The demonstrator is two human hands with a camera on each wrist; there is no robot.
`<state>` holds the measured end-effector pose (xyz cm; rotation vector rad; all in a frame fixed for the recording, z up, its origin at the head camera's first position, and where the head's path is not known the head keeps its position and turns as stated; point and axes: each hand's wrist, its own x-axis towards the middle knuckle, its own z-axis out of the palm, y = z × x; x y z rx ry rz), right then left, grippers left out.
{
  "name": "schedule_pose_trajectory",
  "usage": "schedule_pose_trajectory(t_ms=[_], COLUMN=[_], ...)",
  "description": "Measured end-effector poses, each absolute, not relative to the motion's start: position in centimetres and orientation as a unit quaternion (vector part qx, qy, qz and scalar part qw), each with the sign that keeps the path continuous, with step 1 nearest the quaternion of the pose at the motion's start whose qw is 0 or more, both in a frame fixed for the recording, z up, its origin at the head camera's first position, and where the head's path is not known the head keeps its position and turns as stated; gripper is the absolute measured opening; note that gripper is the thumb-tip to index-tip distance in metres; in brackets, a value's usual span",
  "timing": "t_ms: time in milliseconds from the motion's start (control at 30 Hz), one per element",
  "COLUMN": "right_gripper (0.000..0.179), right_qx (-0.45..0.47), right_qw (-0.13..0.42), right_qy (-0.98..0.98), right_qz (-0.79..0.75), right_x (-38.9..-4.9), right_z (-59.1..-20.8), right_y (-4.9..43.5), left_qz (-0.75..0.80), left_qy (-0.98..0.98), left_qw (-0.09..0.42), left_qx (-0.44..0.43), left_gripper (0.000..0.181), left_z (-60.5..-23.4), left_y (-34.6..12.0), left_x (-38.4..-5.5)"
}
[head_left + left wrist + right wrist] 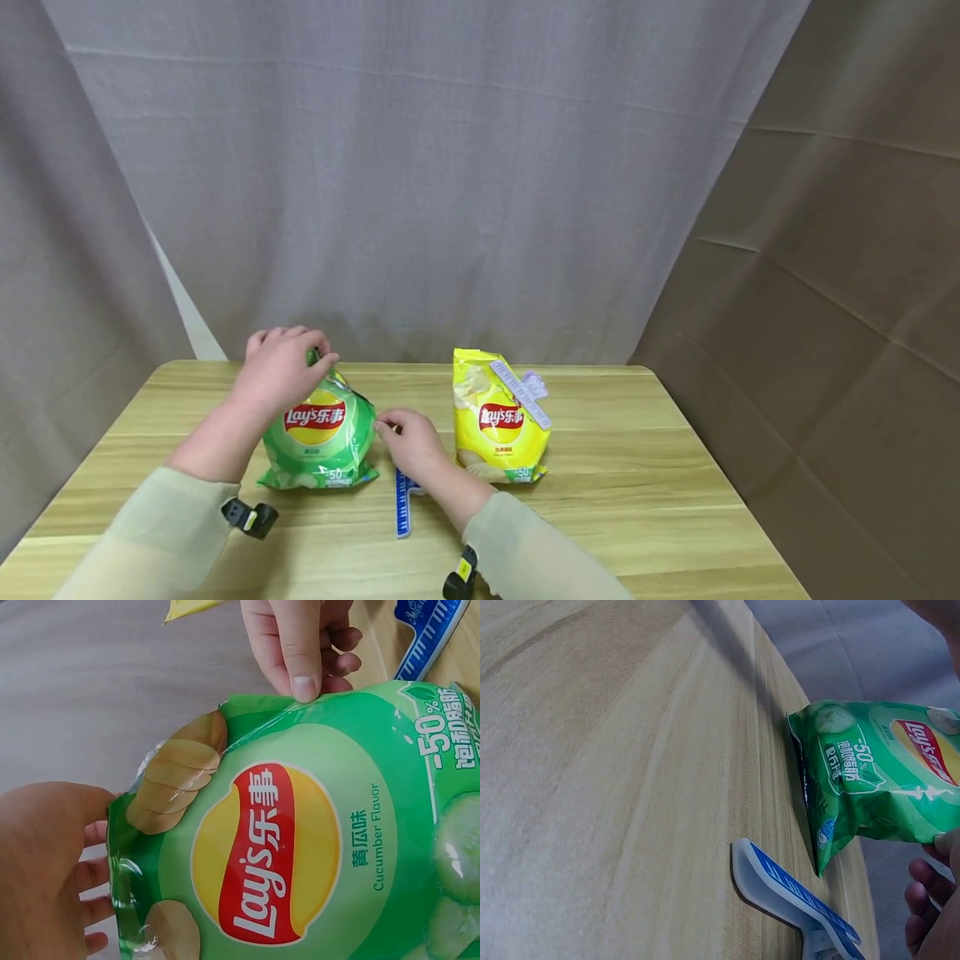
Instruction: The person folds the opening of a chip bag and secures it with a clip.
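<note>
A green cucumber-flavor bag of chips (315, 462) stands upright on the table, its label facing me. My left hand (281, 367) grips its top edge from above; in the left wrist view the left fingers (91, 909) pass behind that edge. On the bag's right side, my right hand (412, 442) pinches the edge, with the thumb (303, 679) on the front. Just below the right hand lies a blue bag clip (402, 504) with a piano-key pattern, partly hidden by that hand in the head view. The right wrist view shows the clip (787, 889) near the bag's lower corner.
To the right stands a yellow bag of chips (487, 458), with a pale purple piano-key clip (525, 396) slanting across its upper right corner. Both bags are on a wooden table (637, 533). Grey curtain (450, 183) hangs behind, and brown cloth (840, 292) closes the right side.
</note>
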<state>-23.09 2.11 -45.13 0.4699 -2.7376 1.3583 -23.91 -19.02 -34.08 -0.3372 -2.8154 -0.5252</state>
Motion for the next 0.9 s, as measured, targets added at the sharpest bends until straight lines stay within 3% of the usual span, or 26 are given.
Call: schedule_pose_trajectory(t_ms=[500,900], right_gripper=[0.018,0.028], right_qx=[0.143,0.109], right_qw=[0.01,-0.032], right_qy=[-0.884,-0.869], right_qz=[0.445,0.481], right_x=[-23.0,-22.9], right_z=[-45.2,-45.1], right_y=[2.1,1.9], left_qz=[-0.155,-0.163], left_qy=[-0.975,-0.975], left_qw=[0.127,0.102], left_qx=[-0.092,-0.108], left_gripper=[0.05,0.037], left_z=[-33.7,-33.3], left_y=[-20.3,-20.6], left_x=[-23.3,-23.3])
